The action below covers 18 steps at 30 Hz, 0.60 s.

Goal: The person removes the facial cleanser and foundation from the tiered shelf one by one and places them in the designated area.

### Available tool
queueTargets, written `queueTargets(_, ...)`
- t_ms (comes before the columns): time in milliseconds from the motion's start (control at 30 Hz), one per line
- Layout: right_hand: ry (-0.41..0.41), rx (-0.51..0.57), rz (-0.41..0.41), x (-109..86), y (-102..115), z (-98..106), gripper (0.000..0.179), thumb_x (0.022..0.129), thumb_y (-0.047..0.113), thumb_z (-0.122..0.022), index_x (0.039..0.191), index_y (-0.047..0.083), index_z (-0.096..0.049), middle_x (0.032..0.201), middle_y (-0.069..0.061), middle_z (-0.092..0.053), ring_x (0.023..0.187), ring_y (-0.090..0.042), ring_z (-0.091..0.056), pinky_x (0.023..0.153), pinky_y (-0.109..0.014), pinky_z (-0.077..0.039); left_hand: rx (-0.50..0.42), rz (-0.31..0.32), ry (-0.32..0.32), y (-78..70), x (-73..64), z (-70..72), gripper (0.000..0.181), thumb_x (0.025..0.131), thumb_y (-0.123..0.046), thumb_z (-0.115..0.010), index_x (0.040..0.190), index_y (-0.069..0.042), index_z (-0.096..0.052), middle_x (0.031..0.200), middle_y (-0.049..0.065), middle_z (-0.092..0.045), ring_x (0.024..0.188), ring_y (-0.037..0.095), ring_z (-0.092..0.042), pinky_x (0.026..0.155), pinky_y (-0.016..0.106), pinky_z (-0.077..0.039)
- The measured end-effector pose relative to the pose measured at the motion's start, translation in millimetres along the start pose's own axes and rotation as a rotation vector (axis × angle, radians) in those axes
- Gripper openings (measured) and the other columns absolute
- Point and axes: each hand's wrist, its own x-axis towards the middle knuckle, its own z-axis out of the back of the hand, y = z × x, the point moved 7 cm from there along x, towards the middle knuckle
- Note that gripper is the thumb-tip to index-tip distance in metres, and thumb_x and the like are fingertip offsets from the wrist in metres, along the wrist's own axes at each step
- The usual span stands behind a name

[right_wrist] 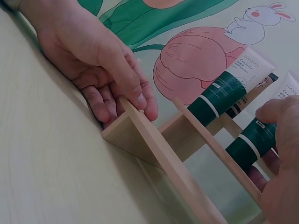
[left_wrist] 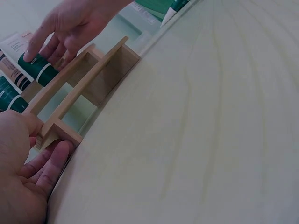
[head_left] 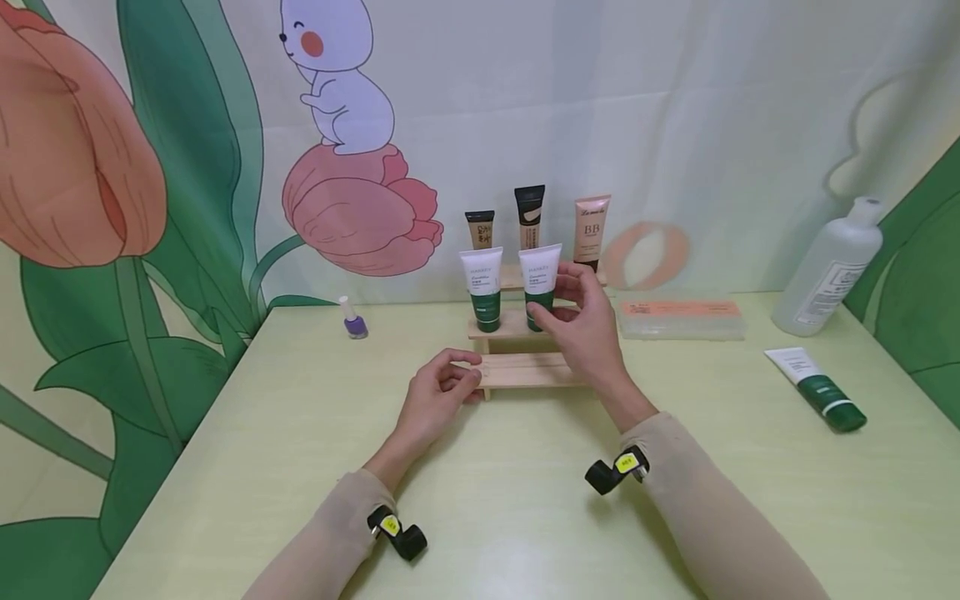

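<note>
From the right, the right hand (head_left: pixel 588 325) pinches a white-and-green squeeze tube (head_left: pixel 539 273), long axis nearly upright, at the middle step of a pale wooden rack (head_left: pixel 525 372); the left hand (head_left: pixel 437 390) grips its left end.

Staged tabletop recording spot by the look of it; couldn't tell home, office or studio. Pale yellow-green wood-grain table (head_left: pixel 510 533) stood before a hanging fabric backdrop (head_left: pixel 480 100), creased, printed with large orange tulips (head_left: pixel 75 158) and a white cartoon rabbit (head_left: pixel 352 108). Small black wrist cameras with yellow labels (head_left: pixel 408 542) sat on both beige sleeves (head_left: pixel 720 492). Props read as beauty counter: stepped light-wood rack (head_left: pixel 525 371), white-and-green plastic squeeze tubes (head_left: pixel 539 275), small purple nail-polish bottle with white cap (head_left: pixel 356 325).
</note>
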Motion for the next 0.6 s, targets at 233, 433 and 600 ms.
queueTargets(233, -0.003, 0.0, 0.019, 0.1, -0.8, 0.1, 0.057, 0.101, 0.005, -0.082, 0.15, 0.007, -0.054, 0.137, -0.016, -0.064, 0.121, -0.028, -0.066, 0.101, -0.042, -0.06, 0.004, -0.01, 0.001, -1.8, -1.1, 0.1, 0.02, 0.111, -0.012, -0.071, 0.131, -0.012, -0.073, 0.107, 0.013, -0.079, 0.092, 0.026, -0.081, 0.085, 0.032, -0.07)
queueTargets(433, -0.012, -0.014, 0.021, 0.3, 0.9, 2.0, 0.056, 0.101, 0.005, -0.082, 0.15, 0.007, -0.054, 0.137, -0.015, -0.065, 0.12, -0.028, -0.066, 0.1, -0.041, -0.06, 0.001, -0.004, 0.0, -1.0, -0.6, -0.4, 0.02, 0.111, -0.012, -0.071, 0.131, -0.012, -0.073, 0.107, 0.013, -0.079, 0.092, 0.026, -0.081, 0.086, 0.031, -0.07)
queueTargets(600, -0.032, -0.019, 0.038, -0.2, 8.5, 9.6, 0.055, 0.101, 0.007, -0.083, 0.148, 0.009, -0.055, 0.136, -0.013, -0.066, 0.119, -0.026, -0.066, 0.1, -0.045, -0.061, 0.002, -0.003, 0.0, -0.1, -0.7, -0.2, 0.02, 0.111, -0.012, -0.071, 0.131, -0.012, -0.073, 0.107, 0.013, -0.079, 0.092, 0.025, -0.081, 0.086, 0.031, -0.07)
